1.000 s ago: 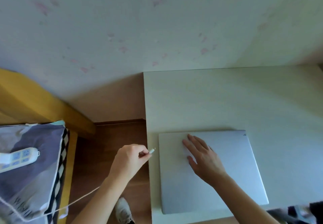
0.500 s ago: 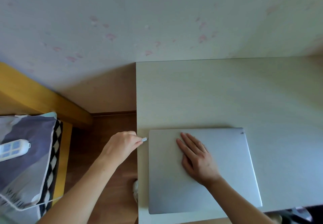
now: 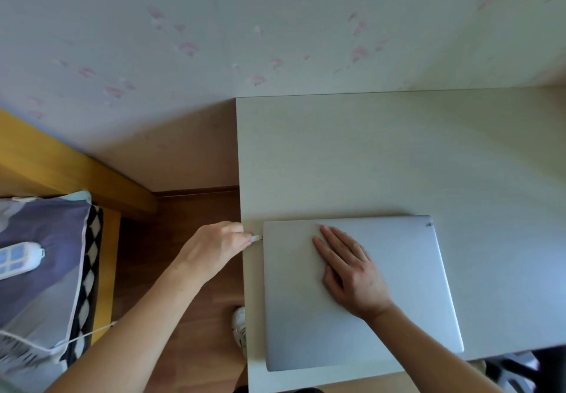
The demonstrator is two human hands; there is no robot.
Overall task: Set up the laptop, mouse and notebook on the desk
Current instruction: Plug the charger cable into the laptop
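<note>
Silver and closed, the laptop (image 3: 361, 294) lies flat on the pale tabletop (image 3: 382, 153), near its left and front edges. My right hand (image 3: 349, 273) rests palm down on the lid, fingers spread and pointing toward the far left corner — nothing held in that grip, just flat pressure. My left hand (image 3: 214, 247) reaches in from beside the tabletop, its grip pinched narrow around a small white plug (image 3: 256, 238), whose metal tip sits right at the laptop's left edge near the back corner; whether it is seated in the port I cannot tell. A thin white cable (image 3: 82, 336) trails across the patterned bedding (image 3: 39, 285) at the left, where a white power strip (image 3: 18, 259) lies — the yellow wooden bed frame (image 3: 70, 165) runs behind it. Below, on the brown wood floor (image 3: 183, 215), a white shoe (image 3: 239, 328) shows beside the tabletop's edge. Neither mouse nor notebook shows in view.
</note>
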